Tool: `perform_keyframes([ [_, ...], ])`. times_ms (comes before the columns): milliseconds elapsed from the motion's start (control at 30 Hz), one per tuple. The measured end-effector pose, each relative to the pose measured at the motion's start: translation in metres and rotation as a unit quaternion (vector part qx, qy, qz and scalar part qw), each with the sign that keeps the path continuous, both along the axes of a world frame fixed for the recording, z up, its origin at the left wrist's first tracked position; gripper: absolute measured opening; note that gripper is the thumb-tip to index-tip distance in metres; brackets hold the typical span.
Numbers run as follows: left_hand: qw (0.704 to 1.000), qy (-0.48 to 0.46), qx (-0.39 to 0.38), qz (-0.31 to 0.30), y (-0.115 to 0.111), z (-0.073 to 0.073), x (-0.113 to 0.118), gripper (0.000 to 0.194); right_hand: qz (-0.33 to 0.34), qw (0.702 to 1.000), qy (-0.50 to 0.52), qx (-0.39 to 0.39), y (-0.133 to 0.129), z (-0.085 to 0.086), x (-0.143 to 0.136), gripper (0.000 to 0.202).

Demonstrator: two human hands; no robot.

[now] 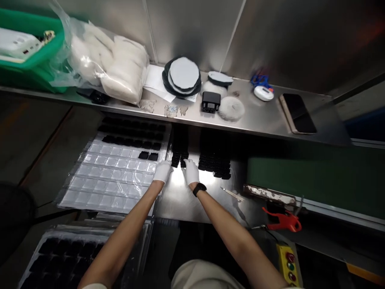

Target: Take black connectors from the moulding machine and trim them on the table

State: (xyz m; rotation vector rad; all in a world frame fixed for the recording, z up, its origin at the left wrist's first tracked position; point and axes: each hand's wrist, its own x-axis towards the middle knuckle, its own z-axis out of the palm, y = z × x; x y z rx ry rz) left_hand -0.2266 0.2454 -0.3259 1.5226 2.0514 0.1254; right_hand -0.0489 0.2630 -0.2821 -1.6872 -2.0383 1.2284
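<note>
My left hand [163,171], in a white glove, is beside the right edge of a clear plastic tray [111,174]. Its fingers are closed at the near end of a column of small black parts [175,159]. Close by, my right hand [191,171], also gloved and with a black watch at the wrist, has its fingers bent around the near end of a second column of black parts [184,157]. The fingertips are small and partly hidden. Black parts fill the tray's far rows, and two sit in a nearer row. More black parts [214,163] lie to the right.
A knife [231,194] lies on the metal table [204,208]. Above is a shelf [186,114] with a bag of white pads [120,68], round discs [184,73] and a phone [297,113]. A red-handled air gun [282,220] and green conveyor [315,176] are right.
</note>
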Motion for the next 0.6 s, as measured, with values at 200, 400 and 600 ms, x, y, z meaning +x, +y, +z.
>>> perform_keyframes([
  [200, 1.0, 0.003, 0.014, -0.013, -0.009, -0.02, 0.003, 0.047, 0.05, 0.998, 0.048, 0.013, -0.003, 0.028, 0.009, 0.042],
  [400, 0.999, -0.006, 0.029, -0.043, -0.015, -0.02, 0.024, 0.037, 0.018, 0.998, 0.064, -0.02, -0.015, 0.03, 0.034, 0.041],
  [600, 0.996, -0.063, 0.011, -0.069, -0.015, -0.016, 0.051, 0.037, -0.068, 0.989, 0.091, -0.098, -0.046, 0.001, 0.072, 0.025],
])
